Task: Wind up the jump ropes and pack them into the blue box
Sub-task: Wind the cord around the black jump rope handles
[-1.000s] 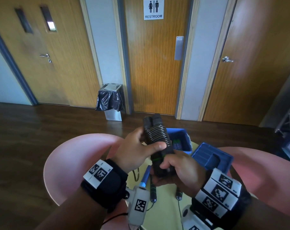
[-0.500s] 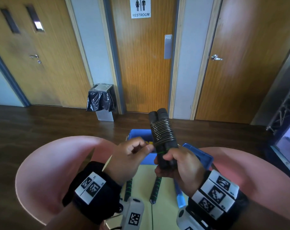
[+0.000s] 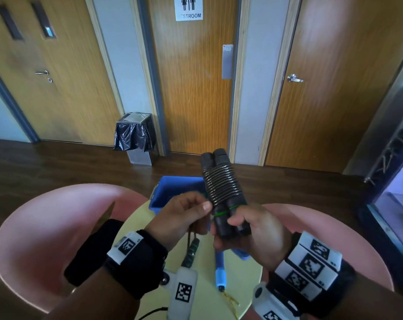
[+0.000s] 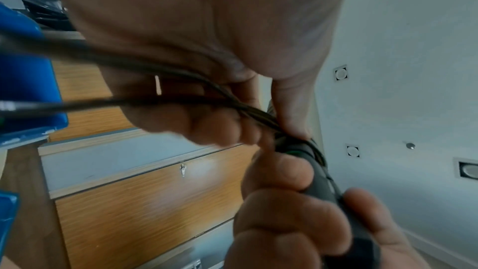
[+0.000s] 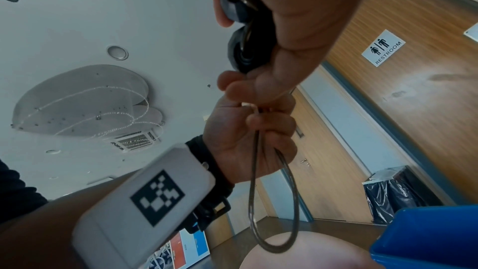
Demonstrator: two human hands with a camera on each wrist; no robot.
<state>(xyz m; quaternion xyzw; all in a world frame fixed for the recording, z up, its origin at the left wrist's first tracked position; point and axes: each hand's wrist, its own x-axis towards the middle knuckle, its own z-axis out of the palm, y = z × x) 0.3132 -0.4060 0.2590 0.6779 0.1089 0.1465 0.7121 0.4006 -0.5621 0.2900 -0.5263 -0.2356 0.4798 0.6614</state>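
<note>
Black jump rope (image 3: 221,188) held upright above the blue box (image 3: 172,192)

Its paired handles tilt up and away; right hand (image 3: 253,229) grips their lower ends; left hand (image 3: 182,215), just beside, pinches the loose cord.

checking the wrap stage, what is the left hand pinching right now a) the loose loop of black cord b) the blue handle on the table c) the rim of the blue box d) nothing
a: the left hand pinches the loose loop of black cord, which hangs below it, while the right hand holds the black handles already wound with coils.
</note>
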